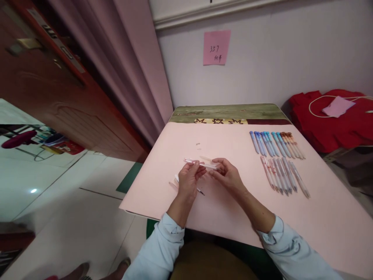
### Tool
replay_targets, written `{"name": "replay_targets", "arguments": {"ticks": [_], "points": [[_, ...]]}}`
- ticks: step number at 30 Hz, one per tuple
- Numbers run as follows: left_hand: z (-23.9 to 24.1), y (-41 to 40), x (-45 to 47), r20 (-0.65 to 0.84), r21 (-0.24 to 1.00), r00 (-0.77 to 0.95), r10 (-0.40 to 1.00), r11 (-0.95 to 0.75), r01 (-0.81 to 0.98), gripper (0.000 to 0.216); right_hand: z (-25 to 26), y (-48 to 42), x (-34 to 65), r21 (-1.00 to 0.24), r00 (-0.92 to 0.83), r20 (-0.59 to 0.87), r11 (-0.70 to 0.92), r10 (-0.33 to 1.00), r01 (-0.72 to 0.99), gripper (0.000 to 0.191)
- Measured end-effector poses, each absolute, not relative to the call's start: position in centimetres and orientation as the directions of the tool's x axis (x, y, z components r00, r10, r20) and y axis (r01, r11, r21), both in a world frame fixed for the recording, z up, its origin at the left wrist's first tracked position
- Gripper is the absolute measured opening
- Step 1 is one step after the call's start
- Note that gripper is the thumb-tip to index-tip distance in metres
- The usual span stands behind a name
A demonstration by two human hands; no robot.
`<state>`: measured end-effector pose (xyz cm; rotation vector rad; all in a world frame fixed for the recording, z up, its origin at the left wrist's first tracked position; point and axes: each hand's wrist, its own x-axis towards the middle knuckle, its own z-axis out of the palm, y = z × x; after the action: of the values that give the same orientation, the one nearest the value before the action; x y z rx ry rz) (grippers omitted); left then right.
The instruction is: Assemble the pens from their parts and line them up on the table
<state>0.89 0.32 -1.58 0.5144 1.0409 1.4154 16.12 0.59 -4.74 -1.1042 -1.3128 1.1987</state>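
Note:
A slim see-through pen [207,166] is held nearly level above the pink tabletop, between both hands. My left hand [188,179] pinches its left part between thumb and fingers. The fingers of my right hand [230,174] are closed around its right end, partly hiding it. A thin refill with a dark tip [201,192] pokes out from beneath my left wrist. Pale pen parts [173,186] lie left of that hand, partly covered by it. Just beyond the hands are small dark bits [197,144], too small to name.
On the right side of the pink-covered table [233,217] lies a row of blue and brown pens [269,144]. Nearer is a row of see-through pens [281,175]. Red cloth [314,124] sits past the right edge. A brown door [87,105] stands left.

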Motion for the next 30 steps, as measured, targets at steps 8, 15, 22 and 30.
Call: {"name": "replay_targets", "arguments": {"ticks": [8, 15, 22, 30], "points": [[-1.45, 0.25, 0.74, -0.277, 0.831, -0.160, 0.948, 0.152, -0.535, 0.032, -4.67, 0.33, 16.32, -0.998, -0.093, 0.007, 0.012, 0.996, 0.063, 0.049], [-1.39, 0.39, 0.68, -0.269, 0.843, -0.158, 0.950, 0.153, -0.515, 0.033, -4.62, 0.49, 16.18, -0.995, -0.078, 0.095, 0.098, 0.992, 0.032, 0.044], [-1.56, 0.30, 0.82, -0.272, 0.838, -0.141, 0.952, 0.163, -0.520, 0.032, -4.47, 0.42, 16.22, -0.995, -0.099, 0.060, 0.067, 0.993, 0.073, 0.043], [-1.49, 0.32, 0.82, -0.275, 0.840, -0.136, 0.952, 0.169, -0.516, 0.032, -4.41, 0.43, 16.18, -0.996, -0.123, 0.026, 0.036, 0.992, 0.083, 0.046]]}}
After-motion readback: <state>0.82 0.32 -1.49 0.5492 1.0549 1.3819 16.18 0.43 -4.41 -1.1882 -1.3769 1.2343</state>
